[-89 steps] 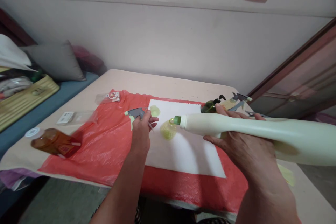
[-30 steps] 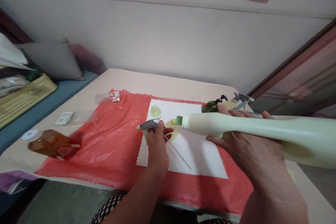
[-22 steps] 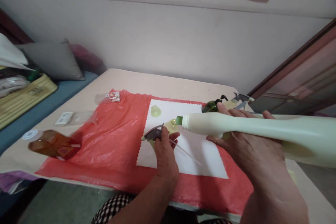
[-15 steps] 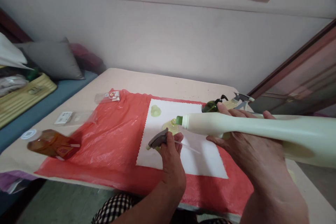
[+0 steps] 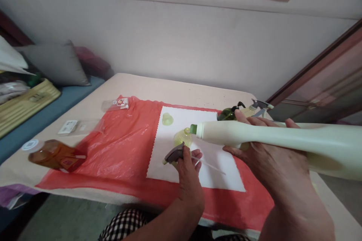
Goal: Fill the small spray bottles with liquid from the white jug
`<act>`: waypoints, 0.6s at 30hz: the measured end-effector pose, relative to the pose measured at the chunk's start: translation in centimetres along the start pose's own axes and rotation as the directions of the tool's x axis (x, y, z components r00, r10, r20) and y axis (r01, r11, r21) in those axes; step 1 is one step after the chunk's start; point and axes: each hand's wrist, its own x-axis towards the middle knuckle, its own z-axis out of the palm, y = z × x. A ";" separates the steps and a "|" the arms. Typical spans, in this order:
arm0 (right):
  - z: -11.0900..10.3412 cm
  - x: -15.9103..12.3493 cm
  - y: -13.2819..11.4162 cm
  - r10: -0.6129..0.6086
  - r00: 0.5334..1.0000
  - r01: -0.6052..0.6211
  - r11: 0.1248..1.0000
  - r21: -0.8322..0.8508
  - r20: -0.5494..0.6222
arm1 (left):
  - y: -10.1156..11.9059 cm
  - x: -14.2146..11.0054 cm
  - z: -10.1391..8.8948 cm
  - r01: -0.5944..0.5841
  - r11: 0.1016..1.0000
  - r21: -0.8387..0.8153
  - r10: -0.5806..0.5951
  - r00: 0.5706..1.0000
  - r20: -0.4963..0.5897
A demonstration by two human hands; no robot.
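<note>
My right hand [image 5: 274,162] grips a large pale green bottle [image 5: 283,136], which is tipped almost level with its green spout pointing left. Right below the spout is the open mouth of a small, clear yellowish spray bottle [image 5: 181,139], standing on a white mat [image 5: 209,175]. Whether liquid is flowing I cannot make out. Between thumb and fingers, my left hand [image 5: 189,184] pinches a grey trigger spray head [image 5: 174,153], just in front of the small bottle and apart from its mouth. The head's thin clear tube [image 5: 212,166] sticks out to the right over the mat.
Red plastic sheeting [image 5: 127,147] covers much of the table. A bottle of amber liquid [image 5: 56,154] stands at the left, near clear packages [image 5: 82,127]. Behind my right hand are a dark green pump bottle [image 5: 226,114] and another grey spray head [image 5: 260,104]. A green lidlike piece [image 5: 167,119] lies on the mat.
My left hand has shifted a little right and toward me with the spray head, and its tube now points lower. The large bottle and my right hand stay nearly still.
</note>
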 end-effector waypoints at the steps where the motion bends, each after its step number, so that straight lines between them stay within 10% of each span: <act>1: -0.1 0.0 0.0 0.002 1.000 -0.002 1.000 -0.001 0.008 | 0.0 0.0 0.0 0.002 1.000 0.010 -0.002 1.000 -0.002; 18: -0.9 0.0 -0.1 0.029 0.999 -0.030 0.999 0.026 0.038 | 0.4 0.2 0.1 0.057 0.996 0.065 -0.056 0.998 -0.024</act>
